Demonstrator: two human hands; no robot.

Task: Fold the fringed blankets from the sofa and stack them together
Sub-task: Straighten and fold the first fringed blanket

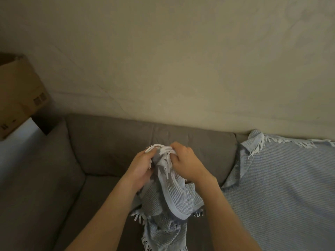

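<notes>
Nothing legible anywhere, only dark printed marks and small square symbols on the side of the cardboard box (20,98) at the far left, too blurred and too dim to make out as letters, numbers or a brand name.

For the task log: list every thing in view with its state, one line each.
held blanket: unfolded, bunched, hanging from both hands
second blanket: spread unfolded on the right, corner flipped over
left hand: grips the held blanket's fringed edge
right hand: grips the same edge
sofa: right part covered by second blanket
cardboard box: left of sofa; open or closed, cannot tell
</notes>
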